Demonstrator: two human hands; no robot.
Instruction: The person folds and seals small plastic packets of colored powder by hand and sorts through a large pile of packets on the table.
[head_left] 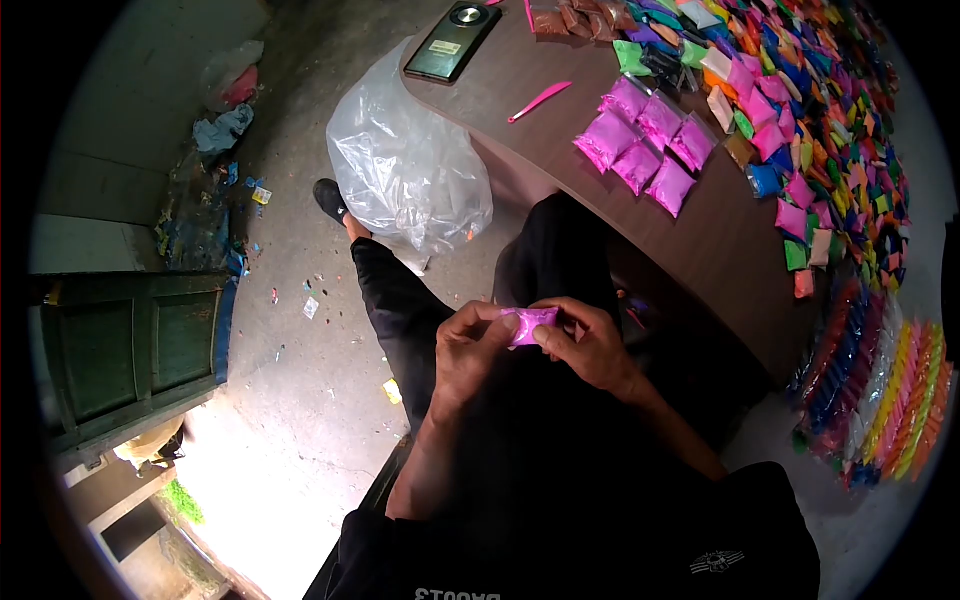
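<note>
Both hands pinch a small, shiny pink packet (529, 325) above my lap. The thumb and fingers of my left hand (468, 352) close on its left end, and those of my right hand (592, 350) on its right end. The packet's middle shows between the two thumbs. Up and to the right, a group of pink-purple packets (637, 165) lies on the brown table (690, 240). Beyond them on the tabletop is a pink plastic knife (541, 101).
A phone (453, 42) lies at the table's left corner, above a large clear plastic bag (405, 150) on the floor. A heap of many-coloured packets (800, 130) covers the table's far right. Coloured packet strips (885, 400) hang at its right end. Scraps litter the floor (310, 260).
</note>
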